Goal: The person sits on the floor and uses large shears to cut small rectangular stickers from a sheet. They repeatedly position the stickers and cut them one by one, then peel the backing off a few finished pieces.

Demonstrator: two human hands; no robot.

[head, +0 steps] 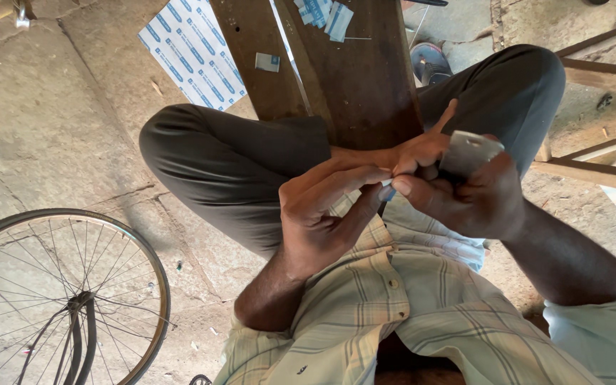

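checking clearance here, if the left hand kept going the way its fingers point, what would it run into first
Its fingertips point right, already meeting the right hand over a small pale piece. So the left hand would press into the right hand's fingers first; the grey metal plate lies beyond, though depth is unclear.

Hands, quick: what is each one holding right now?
Left hand: fingers closed, pinching a small pale piece at the fingertips.
Right hand: closed around a flat grey metal plate, its fingertips also meeting the small piece.

Cracked stone floor (58, 121), dark wooden bench (351, 64), bicycle wheel (58, 299), wooden frame (600, 71), daylight.
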